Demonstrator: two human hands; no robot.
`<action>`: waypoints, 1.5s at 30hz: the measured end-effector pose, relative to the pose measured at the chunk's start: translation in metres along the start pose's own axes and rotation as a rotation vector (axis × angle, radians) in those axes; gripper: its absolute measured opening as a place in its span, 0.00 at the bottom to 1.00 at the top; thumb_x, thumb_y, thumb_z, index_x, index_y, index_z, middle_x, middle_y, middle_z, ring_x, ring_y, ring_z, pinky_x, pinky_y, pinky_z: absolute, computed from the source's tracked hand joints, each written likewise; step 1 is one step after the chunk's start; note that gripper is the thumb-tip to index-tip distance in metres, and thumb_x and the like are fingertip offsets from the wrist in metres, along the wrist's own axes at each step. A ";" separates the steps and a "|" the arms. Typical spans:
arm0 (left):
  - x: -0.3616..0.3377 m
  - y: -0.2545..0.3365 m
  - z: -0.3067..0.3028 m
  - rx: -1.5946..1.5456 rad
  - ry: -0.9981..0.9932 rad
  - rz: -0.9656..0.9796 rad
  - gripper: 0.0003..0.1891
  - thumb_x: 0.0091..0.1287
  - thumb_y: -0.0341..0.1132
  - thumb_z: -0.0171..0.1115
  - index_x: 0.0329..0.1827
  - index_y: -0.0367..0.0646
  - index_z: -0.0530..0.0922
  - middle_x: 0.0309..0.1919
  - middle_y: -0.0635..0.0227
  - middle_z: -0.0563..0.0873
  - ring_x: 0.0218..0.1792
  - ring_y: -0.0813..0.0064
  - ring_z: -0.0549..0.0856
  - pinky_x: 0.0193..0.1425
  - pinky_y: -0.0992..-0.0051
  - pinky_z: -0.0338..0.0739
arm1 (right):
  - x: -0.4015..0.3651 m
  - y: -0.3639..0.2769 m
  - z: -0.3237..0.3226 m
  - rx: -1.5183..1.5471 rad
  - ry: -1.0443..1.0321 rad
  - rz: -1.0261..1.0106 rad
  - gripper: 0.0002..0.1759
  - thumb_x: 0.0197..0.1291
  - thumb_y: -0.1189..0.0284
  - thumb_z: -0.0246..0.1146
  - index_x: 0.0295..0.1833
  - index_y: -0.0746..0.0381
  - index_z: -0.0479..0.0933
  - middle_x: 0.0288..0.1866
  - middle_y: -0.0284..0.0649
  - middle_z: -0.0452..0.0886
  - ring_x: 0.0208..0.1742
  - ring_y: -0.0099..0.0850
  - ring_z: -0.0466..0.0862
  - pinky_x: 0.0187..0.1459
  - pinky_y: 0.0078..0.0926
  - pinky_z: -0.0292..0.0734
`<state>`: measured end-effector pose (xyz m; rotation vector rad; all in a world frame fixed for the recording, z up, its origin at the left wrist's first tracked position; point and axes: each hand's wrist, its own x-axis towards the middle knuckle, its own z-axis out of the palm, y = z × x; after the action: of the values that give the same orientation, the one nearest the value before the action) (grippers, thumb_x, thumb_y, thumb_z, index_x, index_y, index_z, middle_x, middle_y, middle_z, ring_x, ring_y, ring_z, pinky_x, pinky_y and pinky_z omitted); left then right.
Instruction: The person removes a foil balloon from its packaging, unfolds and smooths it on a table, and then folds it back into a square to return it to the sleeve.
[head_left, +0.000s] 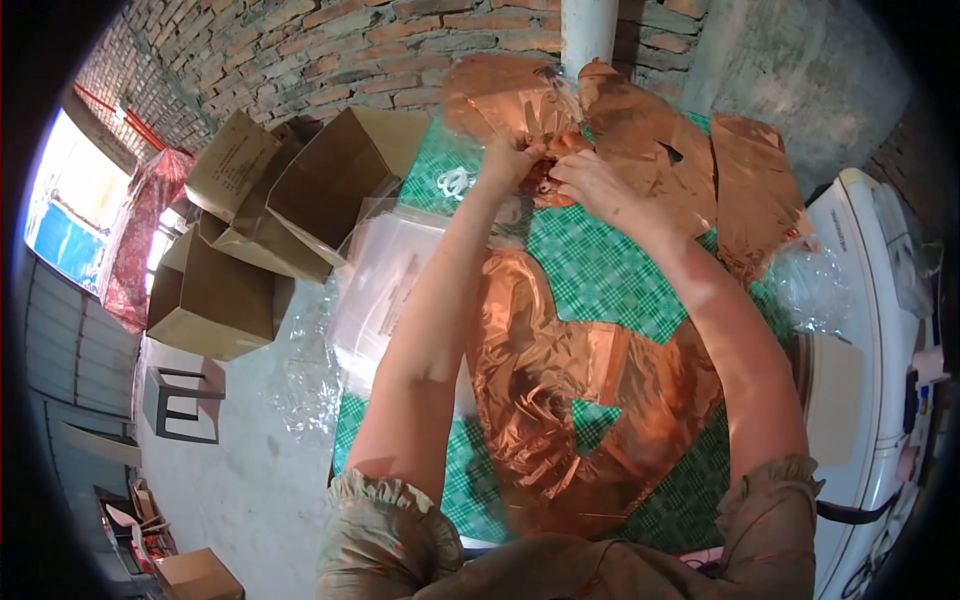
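Head view: both hands (555, 170) pinch crinkled, shiny copper foil (545, 185).

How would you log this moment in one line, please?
left hand: pinching copper foil | right hand: same foil | on: green checked table

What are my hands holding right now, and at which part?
The left hand and right hand both pinch the copper foil piece at its bunched near end, where the hands meet. The fingers hide the exact grip.
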<state>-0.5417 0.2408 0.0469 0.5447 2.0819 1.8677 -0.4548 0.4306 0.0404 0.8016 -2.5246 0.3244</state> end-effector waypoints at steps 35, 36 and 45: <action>-0.018 -0.001 -0.003 0.102 -0.105 0.166 0.13 0.72 0.33 0.73 0.53 0.33 0.84 0.42 0.68 0.90 0.41 0.80 0.88 0.45 0.78 0.84 | 0.035 0.002 0.006 0.046 -0.034 0.491 0.10 0.62 0.78 0.67 0.47 0.70 0.78 0.52 0.59 0.85 0.58 0.58 0.85 0.56 0.51 0.81; -0.017 -0.003 -0.003 0.122 -0.111 0.192 0.13 0.72 0.33 0.74 0.53 0.33 0.84 0.42 0.68 0.90 0.41 0.80 0.88 0.45 0.78 0.84 | 0.037 0.000 0.003 0.056 -0.048 0.513 0.10 0.62 0.78 0.68 0.46 0.70 0.79 0.52 0.59 0.85 0.58 0.58 0.85 0.56 0.50 0.81; -0.018 -0.012 0.000 0.010 -0.069 0.143 0.06 0.76 0.27 0.66 0.52 0.35 0.83 0.39 0.68 0.90 0.35 0.79 0.88 0.39 0.77 0.84 | 0.034 0.003 -0.007 0.308 -0.050 0.539 0.13 0.63 0.69 0.72 0.44 0.68 0.80 0.51 0.55 0.85 0.54 0.55 0.84 0.54 0.48 0.81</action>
<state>-0.5270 0.2315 0.0348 0.7682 2.0582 1.8872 -0.4785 0.4188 0.0630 0.2111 -2.7412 0.8948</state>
